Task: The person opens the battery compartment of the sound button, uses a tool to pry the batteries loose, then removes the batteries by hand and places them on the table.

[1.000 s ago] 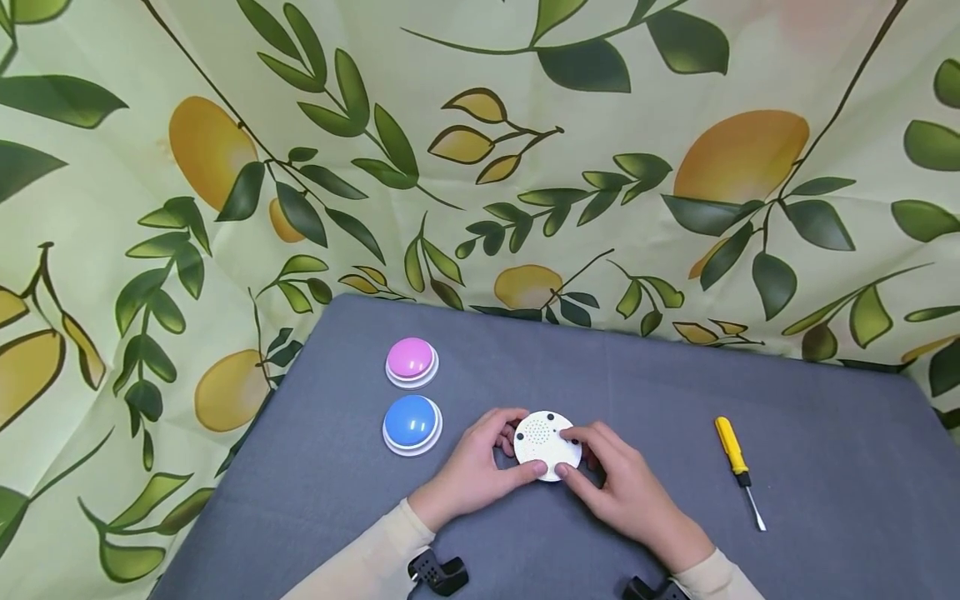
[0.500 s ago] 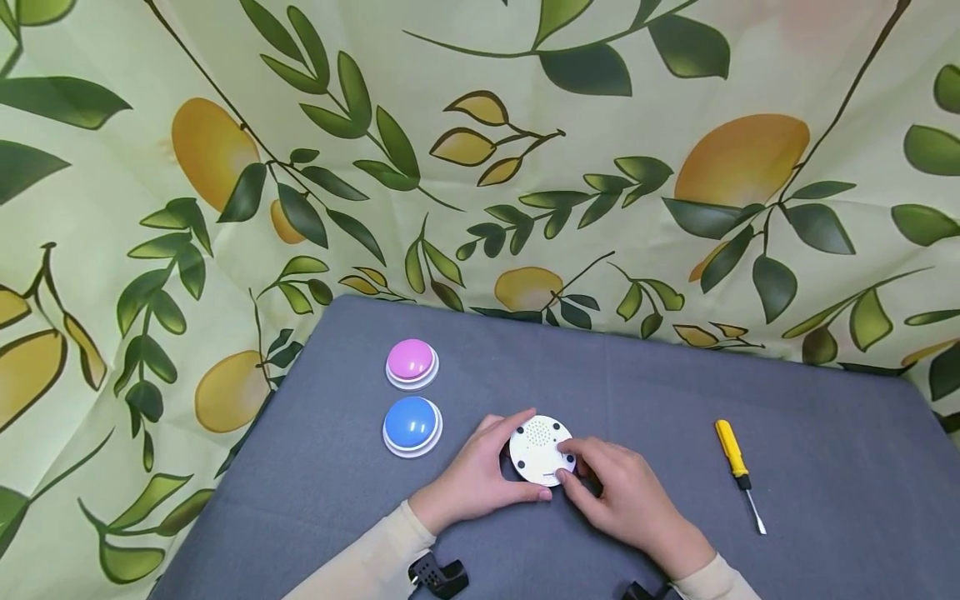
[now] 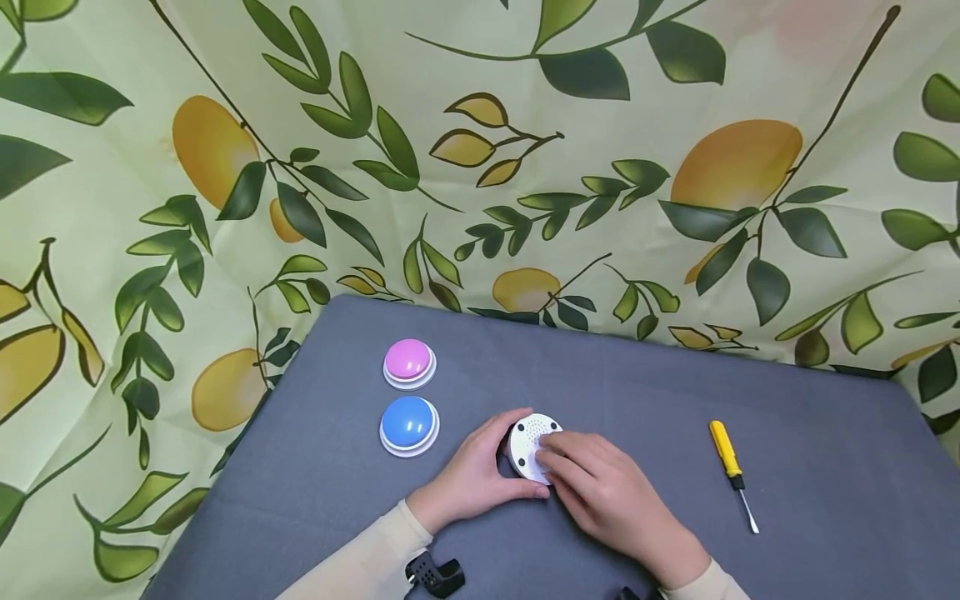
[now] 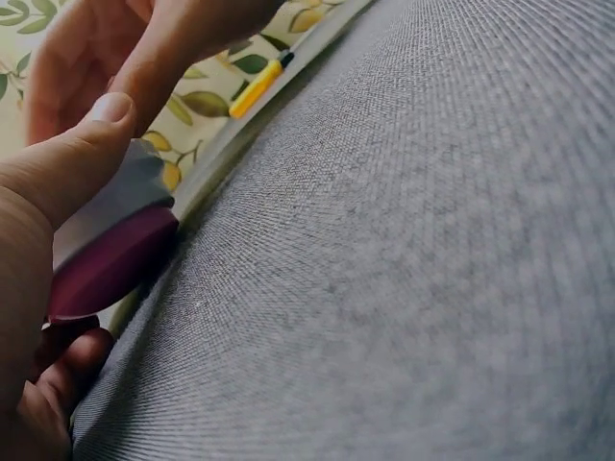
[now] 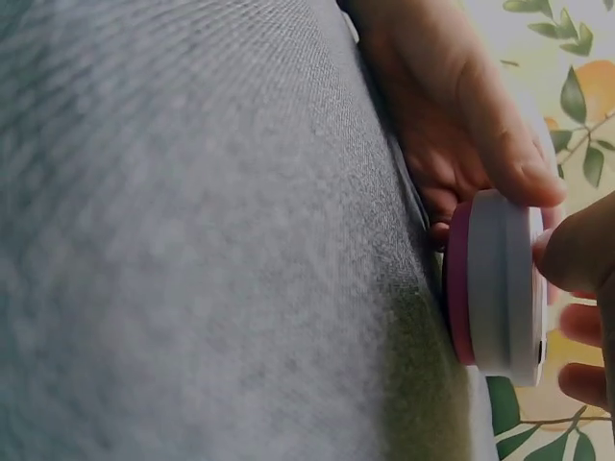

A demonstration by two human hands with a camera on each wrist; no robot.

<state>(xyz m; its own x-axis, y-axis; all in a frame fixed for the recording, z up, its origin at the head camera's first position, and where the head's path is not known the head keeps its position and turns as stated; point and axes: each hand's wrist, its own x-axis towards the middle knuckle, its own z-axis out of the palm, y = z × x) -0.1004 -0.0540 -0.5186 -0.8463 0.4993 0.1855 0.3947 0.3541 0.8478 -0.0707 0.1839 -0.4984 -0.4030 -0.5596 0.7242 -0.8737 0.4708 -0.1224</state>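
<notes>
My left hand point(image 3: 480, 475) grips a round answer buzzer point(image 3: 525, 450) by its side, thumb at the near edge and fingers around the far edge. The buzzer is upside down: its white base with small speaker holes and black dots faces up. Its purple-pink dome point(image 5: 460, 283) points down, close over the cloth in the right wrist view. My right hand point(image 3: 615, 496) reaches over from the right, fingers bent, with fingertips on the base. Those fingers hide the right part of the base. In the left wrist view my left thumb point(image 4: 91, 149) presses along the buzzer's white rim point(image 4: 120, 202).
On the dark grey cloth point(image 3: 315, 517), a pink buzzer point(image 3: 408, 360) and a blue buzzer point(image 3: 407, 423) stand dome up to the left. A yellow-handled screwdriver point(image 3: 726, 450) lies at the right. Behind the table hangs a curtain point(image 3: 420, 67) printed with fruit and leaves.
The left thumb has slid off the base to its near edge, and the buzzer has turned slightly. The right hand has shifted left, and its fingers now cover more of the base.
</notes>
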